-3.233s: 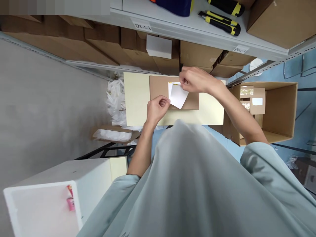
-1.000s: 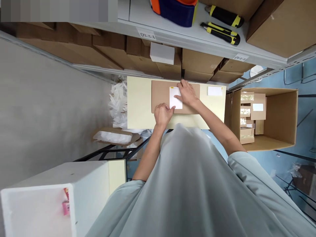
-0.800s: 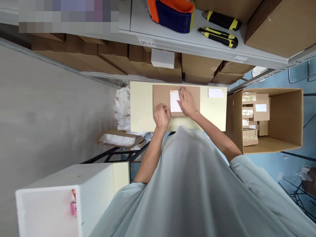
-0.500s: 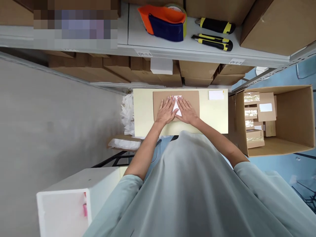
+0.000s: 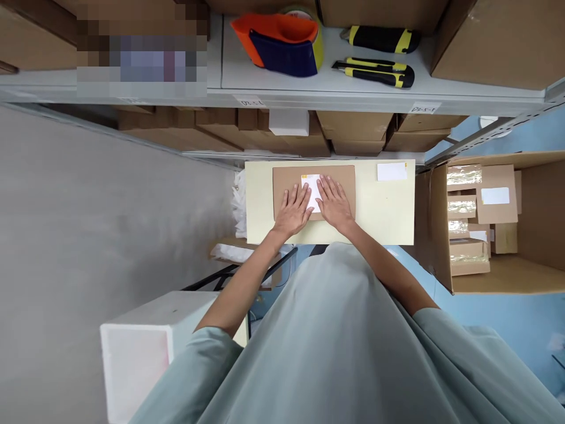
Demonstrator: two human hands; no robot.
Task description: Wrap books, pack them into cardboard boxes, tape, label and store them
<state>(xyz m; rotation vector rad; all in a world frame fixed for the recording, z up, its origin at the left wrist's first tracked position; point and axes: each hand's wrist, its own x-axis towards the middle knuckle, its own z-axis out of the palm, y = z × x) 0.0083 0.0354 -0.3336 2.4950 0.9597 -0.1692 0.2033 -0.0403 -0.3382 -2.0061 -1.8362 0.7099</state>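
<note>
A flat brown cardboard box (image 5: pixel 282 182) lies on the pale yellow table (image 5: pixel 384 218) in front of me. On its top is a white label (image 5: pixel 312 194) with a yellow strip at the upper edge. My left hand (image 5: pixel 291 213) lies flat on the left part of the box, fingers stretched out, its fingertips near the label's left edge. Flat as well, my right hand (image 5: pixel 334 205) covers the label's right side with spread fingers. Neither hand grips anything. A second white label (image 5: pixel 392 172) lies at the table's far right corner.
Right of the table stands a large open carton (image 5: pixel 547 259) with several taped small boxes. The shelf (image 5: pixel 273 88) beyond holds an orange and blue tape dispenser (image 5: pixel 282 50), box cutters (image 5: pixel 375 72) and cardboard boxes. A white foam box (image 5: pixel 136 371) is at lower left.
My left hand has slid left, away from my right hand, so more of the label shows between them. My right hand has shifted slightly. The camera view has moved a little.
</note>
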